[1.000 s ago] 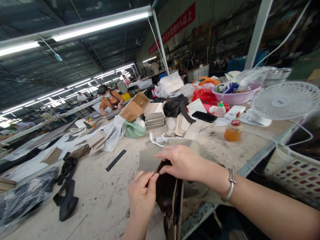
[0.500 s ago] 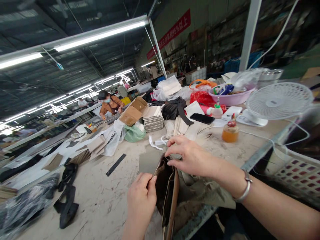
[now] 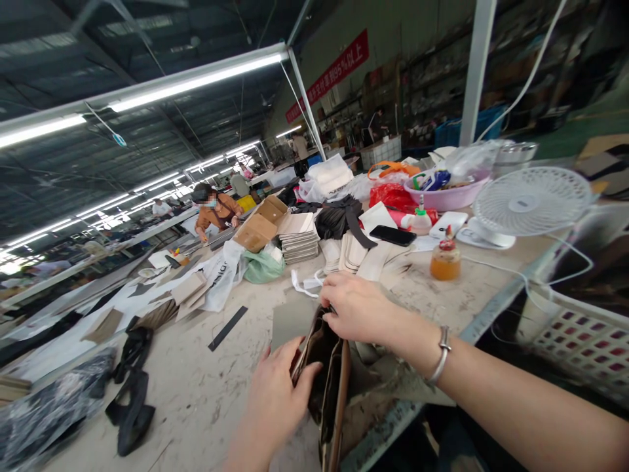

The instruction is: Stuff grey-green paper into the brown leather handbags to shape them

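Note:
A brown bag [image 3: 341, 396] with dark inner compartments stands with its mouth facing up, near the table's front edge. My left hand [image 3: 278, 396] grips its left rim, the thumb inside the opening and the fingers outside. At the far end, my right hand [image 3: 361, 307] has its fingers closed on the bag's top corner; a bracelet circles that wrist. Grey-green fabric [image 3: 393, 377] lies to the right of the bag, partly under my right forearm. Beyond my left hand a flat grey-green piece [image 3: 292, 321] rests on the tabletop. The bag's lower part is hidden.
A black strip [image 3: 228, 328] and a black strap [image 3: 130, 406] lie leftward. Stacked pale panels [image 3: 299, 239], a phone [image 3: 392, 235], a jar of amber liquid [image 3: 445, 262] and a white fan [image 3: 533, 203] stand beyond. A co-worker [image 3: 216, 210] works at the far left.
My left thumb has moved inside the bag's mouth and the hand has shifted slightly left. My right fingers, spread apart before, have closed down on the far corner.

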A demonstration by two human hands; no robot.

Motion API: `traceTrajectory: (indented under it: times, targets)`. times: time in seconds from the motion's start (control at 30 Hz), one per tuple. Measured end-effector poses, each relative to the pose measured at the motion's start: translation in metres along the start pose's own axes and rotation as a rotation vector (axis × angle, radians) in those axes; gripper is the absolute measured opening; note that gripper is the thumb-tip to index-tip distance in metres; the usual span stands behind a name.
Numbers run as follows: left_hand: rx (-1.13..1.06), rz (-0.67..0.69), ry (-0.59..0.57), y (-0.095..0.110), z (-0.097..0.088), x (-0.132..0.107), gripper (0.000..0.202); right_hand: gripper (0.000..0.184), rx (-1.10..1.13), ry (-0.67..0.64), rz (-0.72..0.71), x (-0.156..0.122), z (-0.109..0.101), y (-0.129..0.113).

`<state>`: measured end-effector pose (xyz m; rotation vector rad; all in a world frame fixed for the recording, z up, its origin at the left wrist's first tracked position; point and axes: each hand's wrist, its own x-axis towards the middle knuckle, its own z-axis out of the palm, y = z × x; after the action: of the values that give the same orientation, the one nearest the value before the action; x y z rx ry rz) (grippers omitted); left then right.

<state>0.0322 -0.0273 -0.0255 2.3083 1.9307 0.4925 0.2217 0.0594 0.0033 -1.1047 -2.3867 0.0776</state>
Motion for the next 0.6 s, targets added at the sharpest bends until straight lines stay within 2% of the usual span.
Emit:
traceTrajectory:
  times: [0.1,0.2,0.3,0.4,0.6]
  targets:
    - [0.084,-0.023,-0.093,0.011,-0.012,0.003,0.012,0.012,-0.053,0.008,-0.04,-0.001,0.001,-0.006]
    - [0.124,0.001,-0.124,0.021,-0.019,0.009,0.012,0.012,-0.085,0.009,-0.078,-0.002,0.001,-0.009]
    - [0.198,-0.001,-0.108,0.025,-0.016,0.017,0.013,0.014,-0.088,0.014,-0.091,-0.004,0.001,-0.009]
    - [0.263,-0.06,-0.103,0.022,-0.01,0.024,0.027,0.015,-0.024,0.024,-0.079,-0.01,0.002,-0.004]
    - [0.244,-0.092,-0.093,0.014,-0.003,0.032,0.029,0.012,0.168,0.108,-0.057,-0.031,0.008,0.006]
